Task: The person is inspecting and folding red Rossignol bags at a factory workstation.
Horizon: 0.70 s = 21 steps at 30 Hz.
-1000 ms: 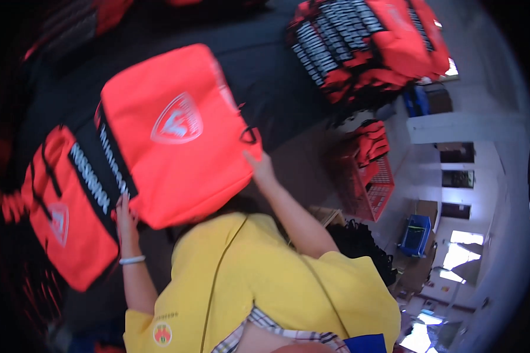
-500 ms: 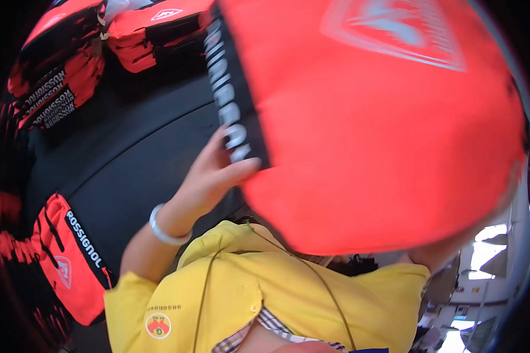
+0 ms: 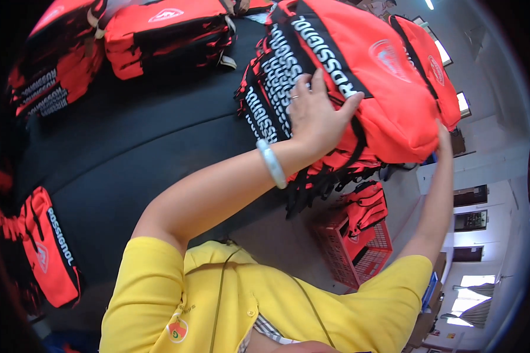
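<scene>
A bright red backpack (image 3: 403,120) with a black band and white lettering lies tilted on top of a tall stack of similar backpacks (image 3: 259,117). My left hand (image 3: 319,115), with a pale bangle at the wrist, rests against the banded side of the top backpack, fingers spread. At the backpack's right end is my right hand (image 3: 444,138), its fingers mostly hidden by the bag. Another red backpack (image 3: 447,88) shows just beyond, on the right.
The stack stands on a dark table (image 3: 129,141). More piled backpacks (image 3: 170,35) are at the far left, with another person's hand (image 3: 241,6) beside them. A single backpack (image 3: 50,247) lies near left. A red plastic crate (image 3: 359,253) holding a backpack stands below the table's right side.
The backpack has moved away from me and now lies on the stack. My left hand's hold on its band has loosened to spread fingers. My right arm has come into view, stretched out.
</scene>
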Motion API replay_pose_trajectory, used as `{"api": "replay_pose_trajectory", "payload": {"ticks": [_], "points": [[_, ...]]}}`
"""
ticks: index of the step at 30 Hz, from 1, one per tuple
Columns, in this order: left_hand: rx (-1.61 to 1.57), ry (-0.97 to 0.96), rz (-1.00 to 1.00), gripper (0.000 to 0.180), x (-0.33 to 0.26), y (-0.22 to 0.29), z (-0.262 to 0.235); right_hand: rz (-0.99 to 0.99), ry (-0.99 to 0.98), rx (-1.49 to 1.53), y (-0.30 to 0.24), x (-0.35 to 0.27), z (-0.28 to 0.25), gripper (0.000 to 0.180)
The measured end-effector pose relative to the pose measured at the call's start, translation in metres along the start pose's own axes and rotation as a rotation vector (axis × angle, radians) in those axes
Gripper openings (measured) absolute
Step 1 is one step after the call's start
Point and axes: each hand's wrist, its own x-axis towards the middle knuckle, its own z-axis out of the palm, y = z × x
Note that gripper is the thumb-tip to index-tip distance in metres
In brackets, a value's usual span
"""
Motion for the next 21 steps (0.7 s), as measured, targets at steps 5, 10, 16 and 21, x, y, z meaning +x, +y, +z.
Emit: {"api": "replay_pose_trajectory", "payload": {"ticks": [5,10,16,21], "points": [[-0.213,-0.038,-0.033,0.103,0.056,-0.037,0.02,1.273,-1.612,2.176,0.055,0.175,-0.015,0.068],[-0.439,-0.102,0.083,0.1,0.053,-0.019,0.038,0.954,-1.58,2.409,0.09,0.194,0.066,0.063],[-0.499,-0.082,0.105,0.086,0.082,-0.048,0.055,0.815,-1.815,2.088,0.102,0.255,-0.019,0.067],[-0.382,-0.054,0.164,0.087,0.074,-0.052,0.044,0.756,-1.688,2.2,0.103,0.247,0.001,0.069]]}}
